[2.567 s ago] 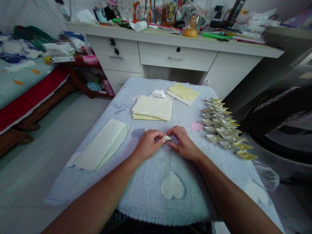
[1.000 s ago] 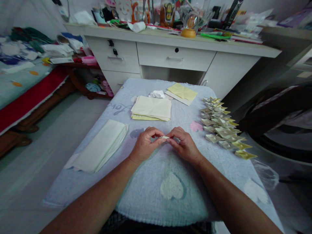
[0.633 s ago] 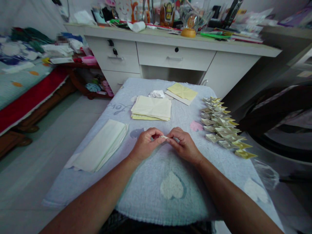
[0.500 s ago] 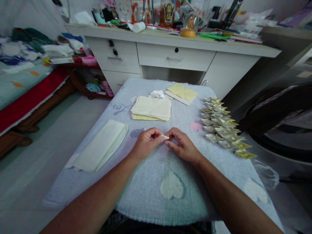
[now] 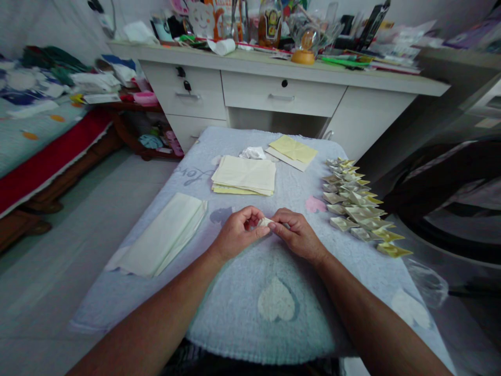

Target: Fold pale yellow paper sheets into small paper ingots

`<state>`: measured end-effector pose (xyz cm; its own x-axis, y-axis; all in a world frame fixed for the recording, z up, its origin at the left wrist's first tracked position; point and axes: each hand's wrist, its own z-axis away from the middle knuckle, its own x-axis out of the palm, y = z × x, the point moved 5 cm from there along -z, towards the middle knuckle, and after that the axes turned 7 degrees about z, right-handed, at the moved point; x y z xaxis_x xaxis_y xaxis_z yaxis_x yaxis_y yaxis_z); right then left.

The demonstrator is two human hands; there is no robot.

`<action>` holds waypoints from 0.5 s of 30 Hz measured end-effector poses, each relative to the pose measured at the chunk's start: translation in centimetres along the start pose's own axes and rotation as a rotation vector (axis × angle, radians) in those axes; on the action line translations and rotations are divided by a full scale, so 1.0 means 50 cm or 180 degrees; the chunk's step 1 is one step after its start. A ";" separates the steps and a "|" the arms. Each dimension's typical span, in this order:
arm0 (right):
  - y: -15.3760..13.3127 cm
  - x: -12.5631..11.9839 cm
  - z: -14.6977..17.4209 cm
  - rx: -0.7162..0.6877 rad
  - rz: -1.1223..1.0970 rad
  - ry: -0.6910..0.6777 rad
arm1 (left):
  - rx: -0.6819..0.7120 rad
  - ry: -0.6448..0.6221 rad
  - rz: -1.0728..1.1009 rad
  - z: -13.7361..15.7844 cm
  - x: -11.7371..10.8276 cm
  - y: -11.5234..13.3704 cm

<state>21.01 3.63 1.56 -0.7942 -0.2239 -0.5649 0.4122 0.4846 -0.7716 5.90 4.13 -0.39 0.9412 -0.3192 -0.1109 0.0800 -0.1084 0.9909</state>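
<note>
Between my fingertips, over the middle of the cloth-covered table [image 5: 235,297], is a small piece of folded pale paper [image 5: 264,222]. My left hand [image 5: 240,230] pinches it from the left, thumb in front. From the right, my right hand [image 5: 295,232] grips its other end between thumb and fingers. Much of the paper is hidden by the fingers. Beyond the hands lies a stack of cream and yellow paper sheets [image 5: 246,173]. Several folded paper boats [image 5: 366,214] stand in rows along the right side of the table.
A long folded pale sheet bundle [image 5: 164,235] lies at the left. Yellow and white sheets [image 5: 293,149] and a crumpled white tissue [image 5: 252,152] are at the back. A cluttered white desk [image 5: 188,55] stands behind the table, and a bed [image 5: 43,141] is at the left.
My right thumb and fingers have closed onto the paper's right end. The paper has turned slightly and shows more of its face. The surrounding things have stayed in place.
</note>
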 end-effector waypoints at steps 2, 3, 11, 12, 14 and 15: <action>0.000 -0.001 0.000 0.0026 -0.0006 0.0057 | -0.0001 -0.0014 -0.0255 0.001 -0.001 0.002; 0.000 0.000 0.000 0.0037 -0.0003 0.0076 | -0.0004 -0.0010 -0.0362 0.001 -0.002 0.002; 0.012 0.013 0.001 0.0271 -0.0220 -0.0186 | -0.0038 -0.0029 -0.0451 0.000 -0.004 -0.011; 0.013 0.014 0.001 0.0291 -0.0233 -0.0224 | -0.0046 -0.0056 -0.0405 0.000 -0.003 -0.012; 0.013 0.015 0.002 0.0285 -0.0213 -0.0274 | -0.0078 -0.0118 -0.0331 0.000 -0.002 -0.015; 0.012 0.016 0.002 0.0260 -0.0196 -0.0294 | -0.0099 -0.0149 -0.0306 -0.001 -0.002 -0.015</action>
<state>20.68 3.66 0.59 -0.7761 -0.3299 -0.5375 0.4020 0.3979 -0.8247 5.76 4.27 -1.14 0.9123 -0.3525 -0.2082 0.1799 -0.1116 0.9773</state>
